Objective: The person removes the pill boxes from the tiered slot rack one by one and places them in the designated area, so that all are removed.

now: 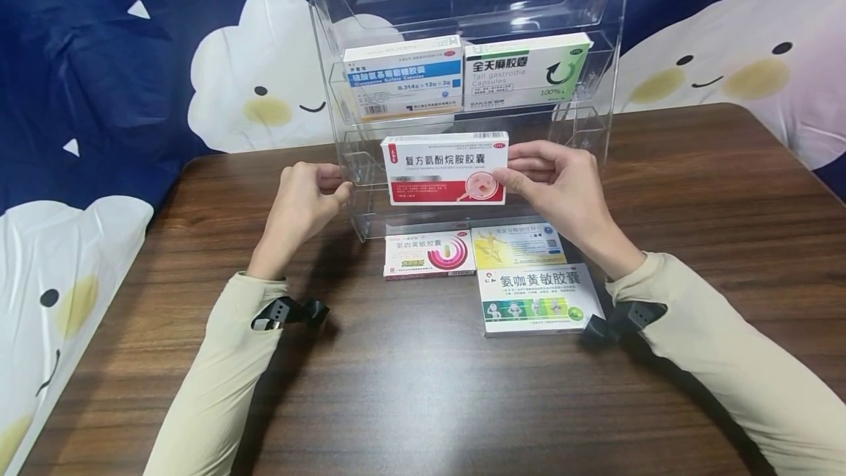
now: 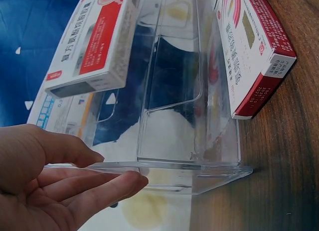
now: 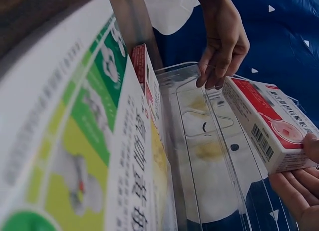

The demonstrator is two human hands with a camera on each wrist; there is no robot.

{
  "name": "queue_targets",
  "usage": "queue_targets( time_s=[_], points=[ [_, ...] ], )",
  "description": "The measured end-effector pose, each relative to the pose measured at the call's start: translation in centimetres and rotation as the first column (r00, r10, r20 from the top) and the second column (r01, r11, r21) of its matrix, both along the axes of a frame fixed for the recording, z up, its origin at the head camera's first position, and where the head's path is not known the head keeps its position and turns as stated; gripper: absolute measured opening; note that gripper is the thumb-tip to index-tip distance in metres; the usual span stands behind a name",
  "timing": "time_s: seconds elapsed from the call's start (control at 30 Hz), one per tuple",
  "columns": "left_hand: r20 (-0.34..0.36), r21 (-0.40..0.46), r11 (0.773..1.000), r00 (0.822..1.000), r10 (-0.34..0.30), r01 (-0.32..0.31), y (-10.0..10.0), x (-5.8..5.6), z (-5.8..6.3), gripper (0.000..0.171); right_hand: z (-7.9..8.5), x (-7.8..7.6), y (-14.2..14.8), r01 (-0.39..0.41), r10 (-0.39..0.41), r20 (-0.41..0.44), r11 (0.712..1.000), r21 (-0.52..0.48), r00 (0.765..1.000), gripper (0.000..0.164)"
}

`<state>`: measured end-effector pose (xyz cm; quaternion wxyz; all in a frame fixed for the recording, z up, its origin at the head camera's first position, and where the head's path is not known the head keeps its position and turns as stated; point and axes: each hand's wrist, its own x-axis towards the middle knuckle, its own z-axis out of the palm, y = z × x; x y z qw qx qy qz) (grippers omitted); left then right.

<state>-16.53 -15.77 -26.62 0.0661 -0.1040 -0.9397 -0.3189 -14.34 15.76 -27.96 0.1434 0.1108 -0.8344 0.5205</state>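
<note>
My right hand [image 1: 562, 186] grips the right end of a white and red medicine box [image 1: 449, 169], thumb on its front and fingers behind. The box is held upright in front of the middle tier of a clear acrylic rack [image 1: 370, 197]. On the rack's left side panel, my left hand [image 1: 304, 204] pinches the edge between thumb and fingers, as the left wrist view shows. A blue and white box [image 1: 405, 79] and a green and white box [image 1: 525, 72] stand side by side in the tier above.
In front of the rack lie a white box with pink rings [image 1: 429, 254], a yellow box [image 1: 518, 247] and a white and green box [image 1: 540, 300] on the wooden table [image 1: 396, 402]. A blue curtain with cloud faces [image 1: 165, 79] hangs behind.
</note>
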Motion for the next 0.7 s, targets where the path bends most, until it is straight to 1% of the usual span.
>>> queue_targets(
  time_s=[0.17, 0.37, 0.47, 0.7],
  points=[
    [0.003, 0.004, 1.000, 1.000, 0.001, -0.001, 0.0, 0.0, 0.0, 0.030, -0.1, 0.7, -0.1, -0.029, 0.027, 0.039, 0.999, 0.045, 0.999, 0.032],
    [0.002, 0.012, 1.000, 1.000, 0.000, 0.000, 0.0, 0.0, 0.0, 0.029, -0.2, 1.5, -0.1, -0.073, 0.063, 0.093, 0.991, 0.108, 0.994, 0.035],
    [0.004, 0.014, 1.000, 1.000, 0.001, -0.001, 0.0, 0.0, 0.0, 0.029, -0.5, 1.9, -0.2, -0.091, 0.078, 0.117, 0.990, 0.111, 0.990, 0.035],
    [0.012, 0.002, 1.000, 1.000, 0.009, -0.009, 0.1, 0.0, 0.0, 0.029, -1.4, 2.5, -0.6, -0.123, 0.112, 0.124, 0.988, 0.091, 0.986, 0.031]
  ],
)
